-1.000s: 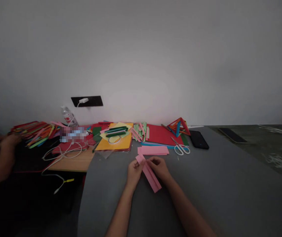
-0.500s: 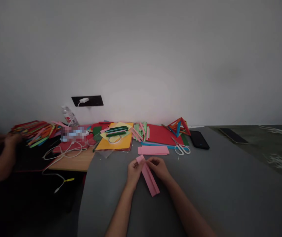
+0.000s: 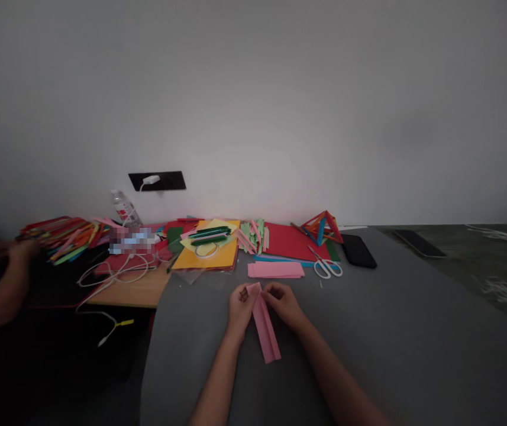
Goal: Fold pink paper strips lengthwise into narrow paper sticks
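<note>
A pink paper strip (image 3: 266, 334) with a lengthwise crease hangs down between my hands, above the grey table (image 3: 200, 367). My left hand (image 3: 239, 307) pinches its upper end between thumb and fingers. On the other side, my right hand (image 3: 285, 303) is closed on the strip's upper right edge. Just beyond my fingers lies a flat stack of pink paper strips (image 3: 275, 270). White-handled scissors (image 3: 328, 269) rest to the right of that stack.
Behind are yellow paper (image 3: 184, 258), red paper (image 3: 286, 239), a folded-paper frame (image 3: 323, 229) and a black phone (image 3: 358, 251). To the left lie a white cable (image 3: 115, 275), a bottle (image 3: 125, 210) and colored strips (image 3: 73, 236) near another person's hand (image 3: 25, 251).
The lower end of the pink strip has swung to the left, so it hangs more upright. Both hands keep hold of it in nearly the same place.
</note>
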Available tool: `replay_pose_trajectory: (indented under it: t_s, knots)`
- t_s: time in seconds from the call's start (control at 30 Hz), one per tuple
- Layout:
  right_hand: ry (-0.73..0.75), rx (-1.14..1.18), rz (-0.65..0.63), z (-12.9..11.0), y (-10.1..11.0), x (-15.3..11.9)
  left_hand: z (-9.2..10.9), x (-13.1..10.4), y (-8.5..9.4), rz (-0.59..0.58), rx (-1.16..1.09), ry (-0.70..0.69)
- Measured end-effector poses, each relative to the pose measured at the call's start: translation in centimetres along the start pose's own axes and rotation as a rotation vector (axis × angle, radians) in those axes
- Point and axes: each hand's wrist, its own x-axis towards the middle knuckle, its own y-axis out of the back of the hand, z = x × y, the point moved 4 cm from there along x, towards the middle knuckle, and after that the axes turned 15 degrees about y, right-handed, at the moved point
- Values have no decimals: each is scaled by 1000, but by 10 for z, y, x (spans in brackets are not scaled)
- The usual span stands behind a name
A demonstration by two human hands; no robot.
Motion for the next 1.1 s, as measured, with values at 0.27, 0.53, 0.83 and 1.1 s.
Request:
replay_pose_trajectory:
  t_s: [0.27, 0.53, 0.83, 1.1]
  knots:
    - [-23, 93, -115, 0, -7, -2, -6, 4, 10, 155, -58, 20]
    - [43, -90, 14, -5, -1, -1, -5, 5, 5, 12, -143, 4]
    - [68, -86, 160, -1, 12, 2, -13, 6, -2, -92, 33, -8]
    - [66, -68, 110, 3, 9, 3, -11, 6, 0, -8, -69, -31]
